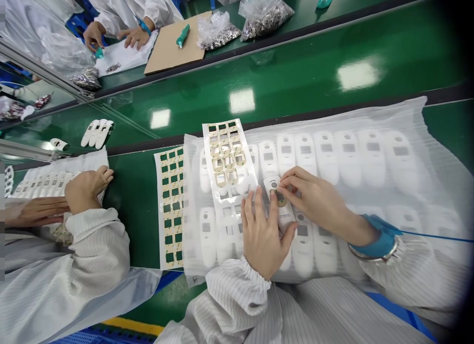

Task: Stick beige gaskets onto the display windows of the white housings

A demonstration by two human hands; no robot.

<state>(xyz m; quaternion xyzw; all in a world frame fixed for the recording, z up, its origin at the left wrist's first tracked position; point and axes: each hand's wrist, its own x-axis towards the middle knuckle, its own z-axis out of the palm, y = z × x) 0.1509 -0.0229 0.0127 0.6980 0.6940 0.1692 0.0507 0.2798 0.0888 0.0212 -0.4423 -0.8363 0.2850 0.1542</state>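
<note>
Under both hands [281, 210], one white casing [278, 196] lies mostly hidden.

I see a glossy green belt [296, 82] that mirrors the ceiling lights. The white shells [326, 156] look like smooth, matt plastic, lying on a ribbed, translucent foam sheet [425, 136]. The sticker sheet [226, 156] looks like shiny backing paper. My sleeves [237, 299] are white striped cloth. The wrist strap [377, 240] is blue fabric with a metal band. The cardboard [166, 48] is matt brown.
</note>
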